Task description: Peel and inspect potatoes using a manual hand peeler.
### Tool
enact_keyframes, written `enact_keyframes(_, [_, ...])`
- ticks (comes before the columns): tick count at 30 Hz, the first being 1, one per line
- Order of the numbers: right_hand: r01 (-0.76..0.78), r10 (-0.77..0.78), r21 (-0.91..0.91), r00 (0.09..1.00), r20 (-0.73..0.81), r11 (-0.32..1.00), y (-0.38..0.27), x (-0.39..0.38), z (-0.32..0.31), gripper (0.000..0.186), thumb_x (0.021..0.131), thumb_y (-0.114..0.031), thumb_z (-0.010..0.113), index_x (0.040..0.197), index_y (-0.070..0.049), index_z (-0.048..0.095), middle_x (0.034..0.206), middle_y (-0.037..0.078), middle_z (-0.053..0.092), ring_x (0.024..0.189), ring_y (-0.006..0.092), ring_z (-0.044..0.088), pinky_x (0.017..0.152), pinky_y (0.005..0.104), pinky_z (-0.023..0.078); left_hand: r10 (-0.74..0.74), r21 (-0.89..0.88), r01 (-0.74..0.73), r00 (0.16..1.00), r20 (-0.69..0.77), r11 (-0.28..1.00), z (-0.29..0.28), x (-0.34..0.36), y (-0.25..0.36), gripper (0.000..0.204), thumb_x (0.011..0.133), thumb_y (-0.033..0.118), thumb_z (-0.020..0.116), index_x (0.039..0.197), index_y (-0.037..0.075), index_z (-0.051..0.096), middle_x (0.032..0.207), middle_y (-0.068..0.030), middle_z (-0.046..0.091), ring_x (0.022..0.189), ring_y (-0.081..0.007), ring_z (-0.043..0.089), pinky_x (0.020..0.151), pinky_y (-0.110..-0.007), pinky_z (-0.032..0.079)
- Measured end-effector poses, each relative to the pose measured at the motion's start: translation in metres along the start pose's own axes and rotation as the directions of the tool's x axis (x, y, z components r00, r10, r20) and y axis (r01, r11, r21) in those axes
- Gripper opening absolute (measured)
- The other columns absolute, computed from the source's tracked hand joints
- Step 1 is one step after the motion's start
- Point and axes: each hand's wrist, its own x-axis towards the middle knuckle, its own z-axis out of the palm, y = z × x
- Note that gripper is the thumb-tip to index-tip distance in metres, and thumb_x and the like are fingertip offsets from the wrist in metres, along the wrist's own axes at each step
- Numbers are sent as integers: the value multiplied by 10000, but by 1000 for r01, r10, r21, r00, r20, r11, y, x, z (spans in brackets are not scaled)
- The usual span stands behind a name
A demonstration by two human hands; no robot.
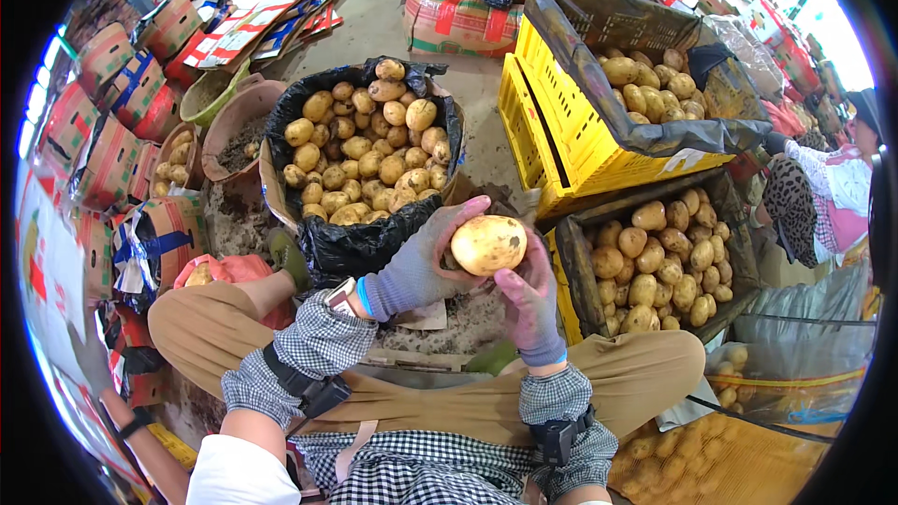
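My left hand (426, 262) and my right hand (528, 299), in grey knit gloves with pink-stained fingers, hold one large pale yellow potato (487, 245) between them, above my crossed legs. Just beyond them stands a box lined with a black bag (323, 248), heaped with potatoes (360, 150). To the right, a dark-lined crate (575, 266) holds more potatoes (659, 271). Behind it, stacked yellow crates (561, 131) carry a black-lined top load of potatoes (645, 89).
Cardboard boxes (108, 154), tubs (238, 108) and flattened cartons (262, 23) crowd the left. Taped cartons (458, 19) stand behind. A co-worker (823, 187) sits at right; another person's forearm (150, 458) shows lower left. Mesh potato sacks (702, 468) lie lower right.
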Motion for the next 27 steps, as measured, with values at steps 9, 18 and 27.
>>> enact_keyframes(9, [278,-291,-469,956,45,838,7,-2,-6,748,729,-30,761,1387,-21,404,1362,107,469,1218,204,492,980,299,447,-273,-752,195,962,21,630,13,-18,5,801,768,65,770,1434,61,324,1413,-66,408,1239,-154,462,1026,-305,414])
enact_keyframes(18, [379,-374,-700,912,170,605,7,-1,-1,803,659,53,739,1385,-39,411,1312,135,514,1206,262,512,979,338,443,-338,-758,174,939,-65,629,22,-16,0,707,754,81,778,1337,30,382,1282,-61,464,1186,-141,474,1022,-298,411])
enact_keyframes(27, [185,-170,-19,851,-496,983,14,7,-25,515,855,-222,676,1278,-6,479,1186,136,566,1030,208,585,900,352,507,-437,-582,444,884,162,681,26,27,-16,555,845,93,645,1342,22,408,1216,-79,526,1139,-165,518,951,-292,452])
